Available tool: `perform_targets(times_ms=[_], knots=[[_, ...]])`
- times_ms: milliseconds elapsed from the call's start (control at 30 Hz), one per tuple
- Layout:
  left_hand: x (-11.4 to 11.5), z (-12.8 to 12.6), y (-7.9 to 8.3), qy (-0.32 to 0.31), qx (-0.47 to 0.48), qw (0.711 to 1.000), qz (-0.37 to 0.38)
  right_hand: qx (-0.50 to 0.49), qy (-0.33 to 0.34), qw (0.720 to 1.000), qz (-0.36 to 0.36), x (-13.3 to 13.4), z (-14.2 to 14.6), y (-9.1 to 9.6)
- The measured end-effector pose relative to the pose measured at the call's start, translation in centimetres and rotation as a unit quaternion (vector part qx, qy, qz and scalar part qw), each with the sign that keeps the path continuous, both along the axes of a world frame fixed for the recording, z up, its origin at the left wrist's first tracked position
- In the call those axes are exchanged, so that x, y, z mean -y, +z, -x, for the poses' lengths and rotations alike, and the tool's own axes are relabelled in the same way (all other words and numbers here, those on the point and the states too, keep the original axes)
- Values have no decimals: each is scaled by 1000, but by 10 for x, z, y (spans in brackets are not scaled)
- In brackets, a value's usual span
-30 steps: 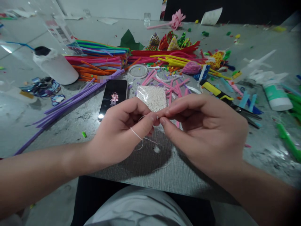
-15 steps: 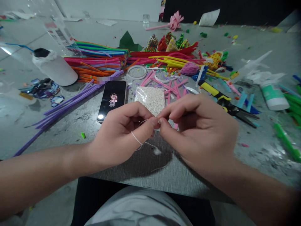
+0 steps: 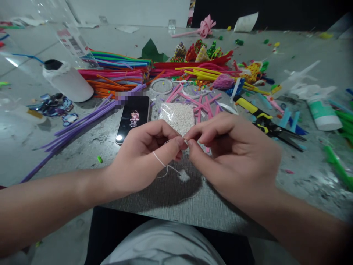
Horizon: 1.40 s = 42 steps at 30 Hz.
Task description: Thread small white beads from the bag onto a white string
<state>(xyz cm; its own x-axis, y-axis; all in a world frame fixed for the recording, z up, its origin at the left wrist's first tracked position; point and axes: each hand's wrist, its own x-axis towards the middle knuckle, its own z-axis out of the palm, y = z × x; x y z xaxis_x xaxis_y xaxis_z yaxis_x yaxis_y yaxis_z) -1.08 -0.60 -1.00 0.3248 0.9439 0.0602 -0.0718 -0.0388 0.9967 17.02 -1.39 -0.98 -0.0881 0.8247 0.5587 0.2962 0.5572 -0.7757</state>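
Note:
My left hand [image 3: 143,158] is closed, its thumb and forefinger pinching a thin white thread [image 3: 161,162] that loops around the thumb. My right hand [image 3: 234,154] is closed in a pinch right against it, holding a tiny white bead [image 3: 185,141] at the thread's end. Both hands hover over a grey board [image 3: 176,195] on my lap. Just beyond the fingertips lies a clear bag of small white beads [image 3: 178,115]. A small heap of white beads [image 3: 184,176] sits on the board under my hands.
A phone [image 3: 133,117] with a lit screen lies left of the bead bag. Purple pipe cleaners [image 3: 79,125] and stacks of coloured ones [image 3: 116,71] spread behind. Yellow-handled pliers [image 3: 264,123], a white bottle [image 3: 68,81], a green-labelled glue bottle [image 3: 324,114] and a round clear lid [image 3: 161,85] lie around.
Both hands stay pinched together at the thread; the right fingers have shifted slightly against the left thumb. The view has drifted a little.

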Motion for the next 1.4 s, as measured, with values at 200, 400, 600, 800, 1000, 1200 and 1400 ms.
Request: perform_targets(times_ms=[200, 400, 600, 800, 1000, 1200, 1400], knots=[[-1, 0, 1, 11, -21, 1000, -10, 3, 18, 1000, 3, -1, -2, 0], [-1, -2, 2, 0, -21, 1000, -9, 12, -5, 1000, 15, -2, -1, -2], [-2, -3, 3, -22, -23, 999, -2, 45, -14, 999, -3, -1, -1, -2], [-5, -4, 7, -64, -5, 997, 52, 74, -3, 997, -18, -2, -6, 0], [-7, -6, 4, -93, 79, 983, 139, 181, 35, 974, -129, -7, -12, 8], [-8, -4, 5, -83, 85, 986, 116, 170, 16, 976, -137, -8, -17, 11], [-11, 0, 6, -59, 86, 988, 115, 265, -60, 930, -250, -27, -39, 11]])
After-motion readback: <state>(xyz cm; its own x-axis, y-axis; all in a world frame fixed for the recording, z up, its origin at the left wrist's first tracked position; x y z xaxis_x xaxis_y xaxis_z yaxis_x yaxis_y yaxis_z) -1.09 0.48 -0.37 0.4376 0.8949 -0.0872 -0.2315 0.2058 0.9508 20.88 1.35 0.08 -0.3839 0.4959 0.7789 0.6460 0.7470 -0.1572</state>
